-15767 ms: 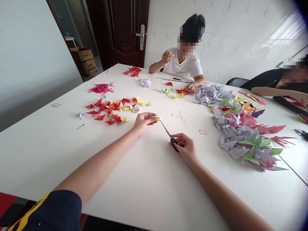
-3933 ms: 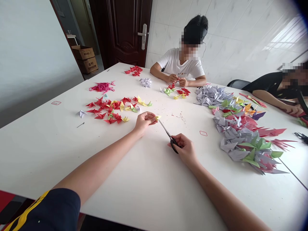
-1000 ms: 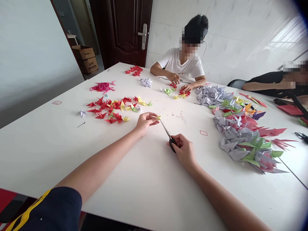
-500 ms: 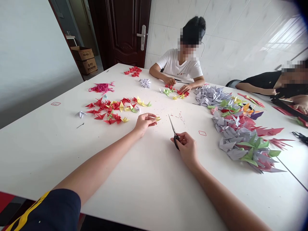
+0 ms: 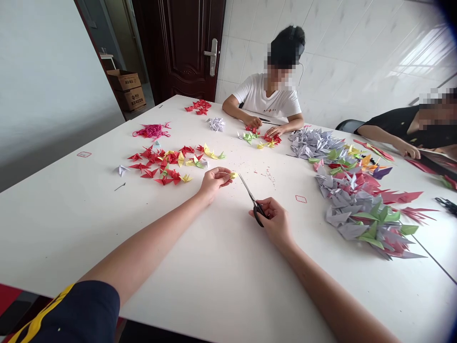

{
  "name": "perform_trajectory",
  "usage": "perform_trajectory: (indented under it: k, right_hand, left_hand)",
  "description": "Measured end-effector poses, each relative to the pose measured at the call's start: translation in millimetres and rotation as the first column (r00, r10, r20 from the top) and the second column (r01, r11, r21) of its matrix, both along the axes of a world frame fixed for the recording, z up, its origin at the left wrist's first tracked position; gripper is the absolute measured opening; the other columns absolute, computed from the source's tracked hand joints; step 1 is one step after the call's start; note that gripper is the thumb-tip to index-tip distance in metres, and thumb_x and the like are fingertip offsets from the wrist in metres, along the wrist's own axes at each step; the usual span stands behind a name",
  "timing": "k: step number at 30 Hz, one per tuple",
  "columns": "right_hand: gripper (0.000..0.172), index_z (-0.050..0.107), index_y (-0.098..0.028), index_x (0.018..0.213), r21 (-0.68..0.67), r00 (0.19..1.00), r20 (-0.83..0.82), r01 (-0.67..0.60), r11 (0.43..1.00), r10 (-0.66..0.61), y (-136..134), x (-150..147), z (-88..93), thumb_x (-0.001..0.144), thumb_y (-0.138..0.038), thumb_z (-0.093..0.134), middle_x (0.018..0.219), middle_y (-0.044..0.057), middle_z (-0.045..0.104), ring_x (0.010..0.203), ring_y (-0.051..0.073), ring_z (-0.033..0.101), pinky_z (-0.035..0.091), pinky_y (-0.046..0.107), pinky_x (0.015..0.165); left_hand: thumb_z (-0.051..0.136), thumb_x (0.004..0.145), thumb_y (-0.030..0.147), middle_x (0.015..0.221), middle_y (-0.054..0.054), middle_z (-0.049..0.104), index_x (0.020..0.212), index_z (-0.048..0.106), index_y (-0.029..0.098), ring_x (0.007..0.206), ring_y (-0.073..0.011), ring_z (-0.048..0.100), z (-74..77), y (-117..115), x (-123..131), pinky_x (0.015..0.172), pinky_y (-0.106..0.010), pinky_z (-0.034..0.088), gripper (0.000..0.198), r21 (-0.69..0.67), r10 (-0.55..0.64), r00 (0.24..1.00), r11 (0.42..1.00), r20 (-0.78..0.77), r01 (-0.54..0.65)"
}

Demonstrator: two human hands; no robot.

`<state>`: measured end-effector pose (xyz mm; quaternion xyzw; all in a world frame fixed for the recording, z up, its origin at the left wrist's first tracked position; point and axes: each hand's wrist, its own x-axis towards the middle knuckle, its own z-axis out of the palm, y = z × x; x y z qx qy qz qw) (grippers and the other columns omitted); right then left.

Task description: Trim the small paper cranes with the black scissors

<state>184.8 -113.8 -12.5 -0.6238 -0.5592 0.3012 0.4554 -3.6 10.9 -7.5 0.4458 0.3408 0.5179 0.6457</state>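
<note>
Between the thumb and fingertips of my left hand (image 5: pixel 214 183) is a small yellow folded paper crane (image 5: pixel 233 176). My right hand (image 5: pixel 274 216) grips a pair of scissors (image 5: pixel 252 197) by its black handles. The blades point up and left, their tips close beside the yellow crane; whether they touch it I cannot tell. Left of my left hand lies a loose group of small paper cranes (image 5: pixel 162 181) in red, yellow and green. Tiny paper scraps (image 5: pixel 267 174) are scattered on the white table (image 5: pixel 200 267) past the scissors.
A large heap of grey, pink and green paper cranes (image 5: pixel 357 214) covers the right side. Pink cord (image 5: pixel 153 131), white cranes (image 5: pixel 216 124) and red cranes (image 5: pixel 198 106) lie farther back. One person (image 5: pixel 274 100) sits opposite, another person (image 5: pixel 403 126) at the right.
The scissors have swung left, bringing their tips up to the yellow crane. My left hand has hardly moved. The person at the right has shifted an arm.
</note>
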Motion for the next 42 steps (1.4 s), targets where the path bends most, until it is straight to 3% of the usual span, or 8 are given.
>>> perform_trajectory:
  k: [11, 25, 32, 37, 42]
  right_hand:
    - [0.024, 0.061, -0.023, 0.09, -0.052, 0.997, -0.026, -0.072, 0.996, 0.071, -0.9, -1.3, 0.4, 0.073, -0.038, 0.069, 0.074, 0.003, 0.071, 0.065, 0.019, 0.061, 0.042, 0.029, 0.055]
    - [0.023, 0.061, -0.022, 0.091, -0.068, 0.996, -0.039, -0.088, 0.994, 0.085, 0.9, -0.5, -1.5, 0.075, -0.037, 0.067, 0.074, 0.003, 0.072, 0.059, 0.016, 0.056, 0.037, 0.027, 0.053]
    - [0.021, 0.061, -0.022, 0.089, -0.079, 0.995, -0.066, -0.076, 0.994, 0.071, 1.0, -0.3, -2.2, 0.074, -0.034, 0.067, 0.073, 0.004, 0.072, 0.064, 0.018, 0.062, 0.039, 0.027, 0.054]
    - [0.02, 0.062, -0.021, 0.09, -0.052, 0.999, -0.03, -0.045, 0.998, 0.043, -0.8, -3.0, -2.8, 0.073, -0.031, 0.065, 0.075, 0.004, 0.072, 0.057, 0.014, 0.051, 0.038, 0.027, 0.052]
    - [0.017, 0.064, -0.02, 0.086, -0.004, 0.999, 0.044, 0.0, 1.0, 0.0, -3.1, -7.4, -4.2, 0.072, -0.028, 0.065, 0.069, 0.001, 0.067, 0.053, 0.012, 0.043, 0.037, 0.026, 0.052]
  left_hand:
    - [0.079, 0.064, 0.023, 0.076, -0.004, 0.067, 0.083, 0.065, 0.013, 0.072, -0.012, 0.064, 3.6, -1.9, 0.2, 0.086, -0.033, 0.05, 0.026, -0.022, -0.015, 1.0, 1.0, 0.019, 0.016]
    - [0.077, 0.065, 0.019, 0.077, -0.004, 0.067, 0.083, 0.066, 0.013, 0.072, -0.0123, 0.064, 2.7, -2.0, 1.1, 0.085, -0.033, 0.051, 0.023, -0.007, -0.021, 1.0, 1.0, 0.01, 0.021]
    - [0.079, 0.064, 0.026, 0.085, -0.007, 0.07, 0.086, 0.068, 0.014, 0.075, -0.0132, 0.064, 0.0, -1.7, 1.3, 0.086, -0.035, 0.051, 0.028, 0.016, -0.033, 0.999, 0.999, -0.012, 0.033]
    - [0.081, 0.063, 0.031, 0.095, -0.01, 0.071, 0.089, 0.07, 0.013, 0.083, -0.0155, 0.065, 0.6, -2.5, 1.1, 0.086, -0.034, 0.051, 0.033, 0.037, -0.038, 0.999, 0.999, -0.017, 0.038]
    - [0.081, 0.062, 0.032, 0.095, -0.01, 0.071, 0.091, 0.071, 0.011, 0.077, -0.0151, 0.066, 4.0, -4.5, 0.6, 0.086, -0.036, 0.052, 0.037, 0.029, -0.038, 0.998, 0.999, -0.055, 0.04]
